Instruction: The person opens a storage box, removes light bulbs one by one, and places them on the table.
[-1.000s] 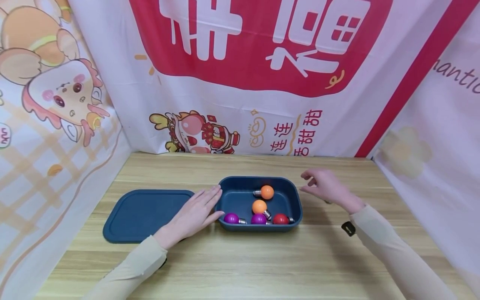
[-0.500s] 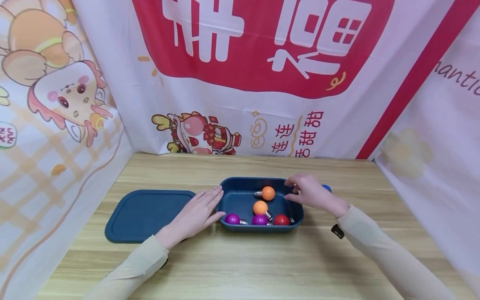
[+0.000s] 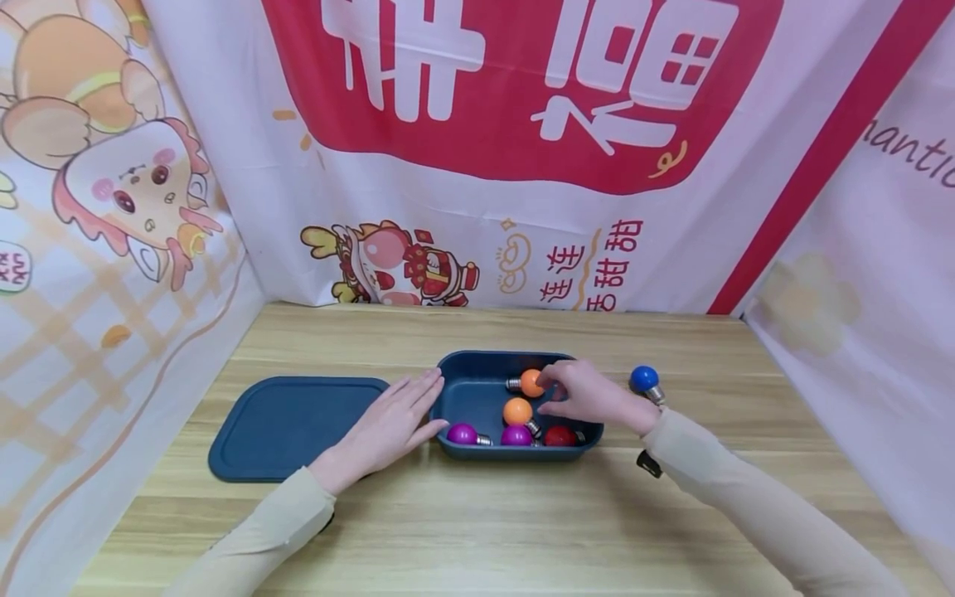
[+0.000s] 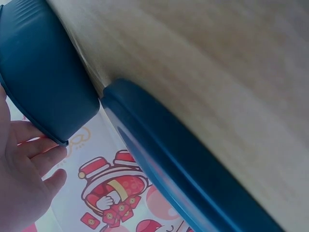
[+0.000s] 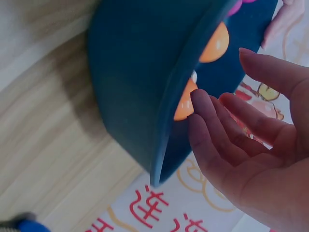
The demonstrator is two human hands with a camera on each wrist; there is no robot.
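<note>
A dark blue rectangular box (image 3: 473, 400) holds several small round light bulbs with metal screw bases. My left hand (image 3: 395, 424) has its straight fingers against the box's left end; the left wrist view shows those fingertips (image 4: 50, 157) along the rim. Over the box's right side, my right hand (image 3: 588, 395) reaches in with thumb and fingers apart. Its fingertips are right at the back orange bulb (image 3: 530, 382), and nothing is gripped. In front lie another orange bulb (image 3: 517, 411), two purple bulbs (image 3: 462, 434) and a red bulb (image 3: 559, 436), partly shaded by the hand.
Left of the box, partly behind my left hand, a flat dark blue lid (image 3: 287, 427) lies on the wooden table (image 3: 485, 531). A blue bulb (image 3: 643, 379) lies to the right of the box, near my right wrist. Printed cloth (image 3: 485, 207) hangs behind the table.
My right hand has moved left from beside the box, over its right rim, to the back orange bulb. The blue bulb has come into view behind it. My left hand stays put.
</note>
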